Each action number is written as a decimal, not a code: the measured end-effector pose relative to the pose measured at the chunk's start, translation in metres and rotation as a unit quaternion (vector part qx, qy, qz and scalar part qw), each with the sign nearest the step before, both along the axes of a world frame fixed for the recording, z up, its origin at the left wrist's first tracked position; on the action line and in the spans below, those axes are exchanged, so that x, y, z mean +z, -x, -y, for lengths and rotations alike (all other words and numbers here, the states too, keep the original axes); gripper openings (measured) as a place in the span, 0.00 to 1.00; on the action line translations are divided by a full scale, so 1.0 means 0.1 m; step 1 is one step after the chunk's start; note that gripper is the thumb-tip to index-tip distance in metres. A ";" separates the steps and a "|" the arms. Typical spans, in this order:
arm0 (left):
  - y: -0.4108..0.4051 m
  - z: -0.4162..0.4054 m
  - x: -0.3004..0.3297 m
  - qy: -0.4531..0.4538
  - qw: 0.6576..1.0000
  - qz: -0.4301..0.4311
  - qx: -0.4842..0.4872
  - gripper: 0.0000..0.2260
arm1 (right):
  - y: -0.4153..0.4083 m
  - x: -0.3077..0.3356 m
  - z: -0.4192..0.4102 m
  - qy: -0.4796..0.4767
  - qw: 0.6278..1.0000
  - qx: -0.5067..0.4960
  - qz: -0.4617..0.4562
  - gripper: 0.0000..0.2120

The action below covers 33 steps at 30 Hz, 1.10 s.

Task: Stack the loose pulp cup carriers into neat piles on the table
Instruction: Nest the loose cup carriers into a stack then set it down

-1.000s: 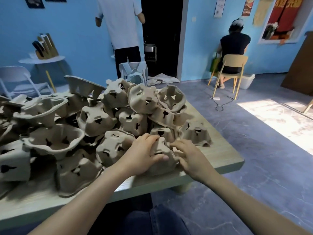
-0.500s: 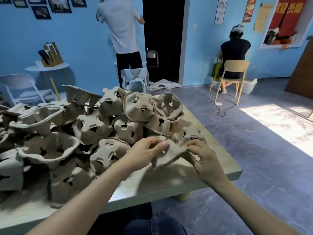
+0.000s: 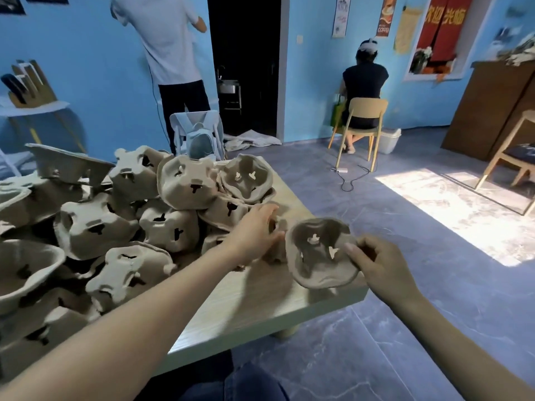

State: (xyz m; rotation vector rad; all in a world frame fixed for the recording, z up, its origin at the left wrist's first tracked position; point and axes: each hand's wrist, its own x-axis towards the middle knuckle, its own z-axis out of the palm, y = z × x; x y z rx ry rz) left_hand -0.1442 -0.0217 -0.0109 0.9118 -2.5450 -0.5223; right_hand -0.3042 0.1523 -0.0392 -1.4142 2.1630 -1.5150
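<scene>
right hand (image 3: 382,267) grip pinches one carrier (image 3: 321,253) by its rim, just right of the pile (image 3: 179,204) on the bench (image 3: 260,302). left hand (image 3: 254,233) reaches onto another carrier; grip unclear. best to match cups before nesting.

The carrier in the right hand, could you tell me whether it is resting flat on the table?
No, the right hand grips the carrier by its rim, tilted, above the table near its corner.

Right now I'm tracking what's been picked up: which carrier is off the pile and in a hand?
The carrier held by the right hand over the table's near corner, hollow side facing the camera; the others lie heaped.
</scene>
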 end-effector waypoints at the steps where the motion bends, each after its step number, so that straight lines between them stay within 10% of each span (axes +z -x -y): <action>1: 0.06 0.02 0.01 0.009 1.000 0.022 -0.009 0.25 | 0.03 -0.01 -0.01 -0.007 1.000 -0.006 0.011 0.15; 8: 0.24 0.17 0.05 -0.002 0.988 0.153 -0.029 0.23 | 0.16 -0.12 -0.01 -0.032 0.996 -0.026 0.084 0.15; 22: 0.10 -0.04 0.33 -0.198 0.978 -0.068 0.022 0.08 | 0.18 -0.16 0.09 -0.030 0.992 -0.037 0.118 0.17; 29: -0.02 -0.19 0.12 -0.155 0.987 -0.033 -0.042 0.19 | 0.06 -0.18 0.23 -0.042 0.992 -0.031 0.116 0.17; 33: -0.13 -0.31 0.03 -0.145 0.984 0.024 -0.102 0.43 | 0.06 -0.18 0.26 -0.048 0.990 -0.037 0.125 0.16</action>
